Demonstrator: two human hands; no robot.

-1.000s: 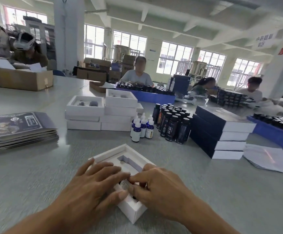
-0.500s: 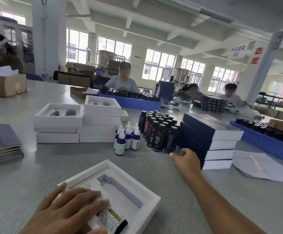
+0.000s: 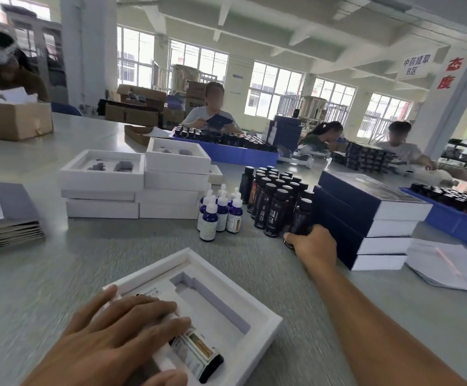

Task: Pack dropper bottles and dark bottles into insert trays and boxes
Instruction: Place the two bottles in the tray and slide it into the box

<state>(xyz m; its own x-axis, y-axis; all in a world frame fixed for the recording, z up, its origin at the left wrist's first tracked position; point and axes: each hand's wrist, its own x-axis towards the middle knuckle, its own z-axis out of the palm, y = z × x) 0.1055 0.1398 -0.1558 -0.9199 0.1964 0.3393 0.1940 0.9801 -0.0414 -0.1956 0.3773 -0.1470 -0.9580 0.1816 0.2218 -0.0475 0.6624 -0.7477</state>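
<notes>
A white insert tray (image 3: pixel 257 327) lies on the table in front of me. A dropper bottle (image 3: pixel 196 355) lies in its left slot; the right slot is bare. My left hand (image 3: pixel 118 338) rests flat on the tray's left side, fingers straight over the dropper bottle's upper part. My right hand (image 3: pixel 314 242) reaches out to the cluster of dark bottles (image 3: pixel 274 201) and grips the nearest dark bottle (image 3: pixel 302 215) at its base. Several upright dropper bottles (image 3: pixel 219 210) stand just left of the dark ones.
Stacked white trays (image 3: pixel 135 188) stand beyond at the left, dark blue boxes (image 3: pixel 366 218) at the right beside my right hand. Booklets (image 3: pixel 1 213) lie at far left, loose papers (image 3: pixel 449 266) at far right. Blue crates of bottles and seated people are at the table's far side.
My right hand left the tray, moved forward and right, and closed round a dark bottle. My left hand stayed on the tray over the dropper bottle.
</notes>
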